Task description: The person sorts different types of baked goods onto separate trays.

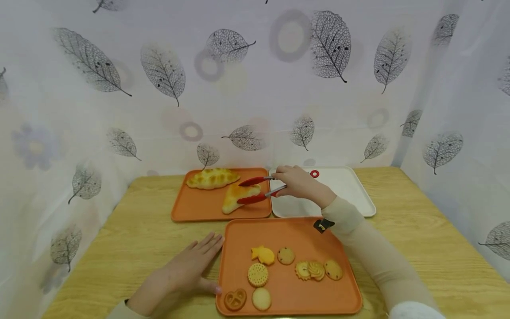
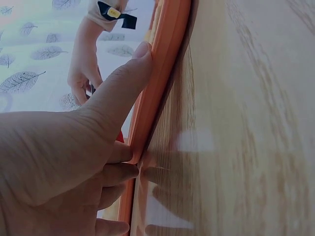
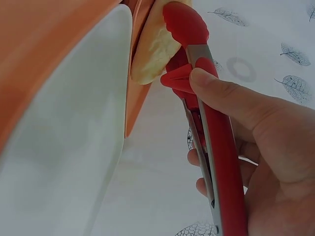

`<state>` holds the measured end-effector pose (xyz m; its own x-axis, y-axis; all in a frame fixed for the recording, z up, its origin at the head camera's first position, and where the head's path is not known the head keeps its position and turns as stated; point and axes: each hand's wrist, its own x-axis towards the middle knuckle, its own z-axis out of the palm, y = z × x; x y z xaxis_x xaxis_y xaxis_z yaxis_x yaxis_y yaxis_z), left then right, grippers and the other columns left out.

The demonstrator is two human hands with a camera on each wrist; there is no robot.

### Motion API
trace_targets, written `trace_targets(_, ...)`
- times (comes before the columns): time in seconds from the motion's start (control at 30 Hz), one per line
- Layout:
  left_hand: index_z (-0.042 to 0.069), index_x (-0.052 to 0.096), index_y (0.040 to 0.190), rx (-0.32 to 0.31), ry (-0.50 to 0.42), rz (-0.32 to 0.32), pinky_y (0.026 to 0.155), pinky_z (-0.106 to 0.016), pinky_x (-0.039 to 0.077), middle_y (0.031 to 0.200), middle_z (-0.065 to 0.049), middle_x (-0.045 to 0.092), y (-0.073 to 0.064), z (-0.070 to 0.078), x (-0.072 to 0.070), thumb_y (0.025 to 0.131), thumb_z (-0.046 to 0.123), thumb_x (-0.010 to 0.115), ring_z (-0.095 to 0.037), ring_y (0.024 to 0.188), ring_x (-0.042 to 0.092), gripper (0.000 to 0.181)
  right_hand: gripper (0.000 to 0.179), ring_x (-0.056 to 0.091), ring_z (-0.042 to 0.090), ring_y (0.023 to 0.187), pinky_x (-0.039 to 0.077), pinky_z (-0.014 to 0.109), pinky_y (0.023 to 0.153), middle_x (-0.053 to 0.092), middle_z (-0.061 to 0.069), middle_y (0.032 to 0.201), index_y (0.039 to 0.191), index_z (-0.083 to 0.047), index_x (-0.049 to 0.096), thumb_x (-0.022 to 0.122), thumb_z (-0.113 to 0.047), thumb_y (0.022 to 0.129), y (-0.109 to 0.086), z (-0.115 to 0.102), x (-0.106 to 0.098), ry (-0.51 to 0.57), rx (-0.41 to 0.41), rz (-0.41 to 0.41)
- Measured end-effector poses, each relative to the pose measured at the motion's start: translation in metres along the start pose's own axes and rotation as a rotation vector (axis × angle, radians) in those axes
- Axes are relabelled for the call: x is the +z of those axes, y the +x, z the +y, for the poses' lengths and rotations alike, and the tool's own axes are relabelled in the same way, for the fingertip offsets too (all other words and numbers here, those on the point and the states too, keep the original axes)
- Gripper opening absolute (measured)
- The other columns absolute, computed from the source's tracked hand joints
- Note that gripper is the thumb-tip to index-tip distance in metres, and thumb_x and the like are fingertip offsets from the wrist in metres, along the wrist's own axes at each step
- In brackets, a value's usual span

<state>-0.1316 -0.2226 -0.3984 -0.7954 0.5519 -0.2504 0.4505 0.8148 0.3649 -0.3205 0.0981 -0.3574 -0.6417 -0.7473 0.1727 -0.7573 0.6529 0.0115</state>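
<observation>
My right hand [image 1: 300,182] grips a pair of red tongs [image 1: 255,198], thumb on one arm and fingers around the other, as the right wrist view shows. The tongs' red tips lie about a triangular golden bread [image 1: 233,197] on the back orange tray [image 1: 181,212]. Behind it on that tray is a long braided bread [image 1: 213,178]. My left hand [image 1: 187,268] is spread flat beside the front orange tray [image 1: 287,235], its thumb touching the left rim. In the left wrist view the thumb [image 2: 130,73] is straight against the tray's edge.
On the front tray lie several cookies, among them a fish-shaped one [image 1: 264,255], a pretzel-shaped one [image 1: 235,300] and a round dotted one [image 1: 258,275]. A white tray [image 1: 338,190] stands at the back right, under my right hand. A leaf-patterned curtain [image 1: 255,88] encloses the wooden table [image 1: 131,230].
</observation>
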Motion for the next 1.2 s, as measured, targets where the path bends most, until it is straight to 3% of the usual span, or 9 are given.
trace_targets(0.33, 0.005, 0.017, 0.156, -0.007, -0.009, -0.006, 0.117, -0.063, 0.021, 0.163, -0.016, 0.018, -0.004, 0.003, 0.003, 0.073, 0.076, 0.059, -0.036, 0.151, 0.013, 0.117, 0.064, 0.058, 0.024, 0.089, 0.049, 0.041, 0.07, 0.061, 0.01, 0.104, 0.126, -0.002, 0.063, 0.081, -0.038, 0.076, -0.002, 0.001, 0.006, 0.037, -0.014, -0.019)
trace_targets(0.63, 0.005, 0.017, 0.156, -0.013, -0.02, -0.005, 0.116, -0.064, 0.021, 0.163, -0.016, 0.017, -0.006, 0.007, 0.001, 0.074, 0.075, 0.059, -0.037, 0.151, 0.013, 0.116, 0.075, 0.058, 0.026, 0.096, 0.049, 0.044, 0.077, 0.061, 0.013, 0.113, 0.133, 0.0, 0.058, 0.083, -0.039, 0.075, -0.011, 0.007, 0.008, 0.112, 0.03, -0.033)
trace_targets(1.2, 0.005, 0.018, 0.156, -0.018, -0.006, 0.012, 0.117, -0.063, 0.021, 0.163, -0.016, 0.018, -0.008, 0.015, 0.006, 0.073, 0.076, 0.059, -0.036, 0.151, 0.013, 0.116, 0.077, 0.058, 0.025, 0.1, 0.048, 0.042, 0.079, 0.059, 0.014, 0.123, 0.138, 0.0, 0.053, 0.083, -0.033, 0.076, -0.085, 0.004, -0.012, 0.272, 0.054, 0.038)
